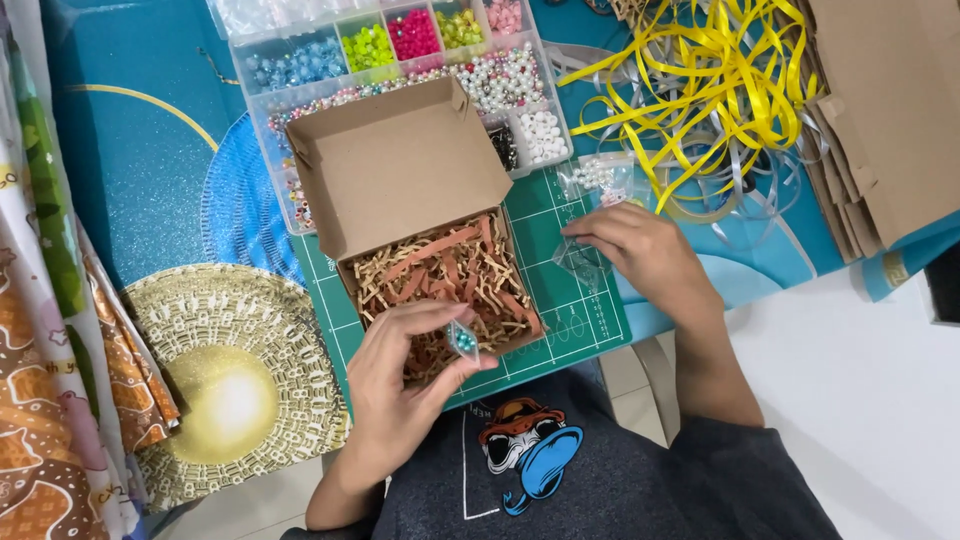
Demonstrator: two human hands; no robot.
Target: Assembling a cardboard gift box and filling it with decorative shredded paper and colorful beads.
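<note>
My left hand point(400, 385) pinches a small clear bag of teal beads point(463, 340) over the near edge of an open brown cardboard box point(400, 170). The box holds crinkled brown paper shreds point(450, 265), and its lid stands open toward the far side. My right hand point(645, 255) rests on the green cutting mat point(585, 310) to the right of the box, fingers on a small clear plastic bag point(580, 262). Another small clear bag with white beads point(598, 178) lies just beyond that hand.
A clear compartment organiser of coloured beads and pearls point(400, 45) sits behind the box. Tangled yellow and grey ribbons point(715, 75) and flat brown cardboard pieces point(885, 110) lie at the right. A gold round woven mat point(225, 380) and patterned cloth point(50, 350) are at the left.
</note>
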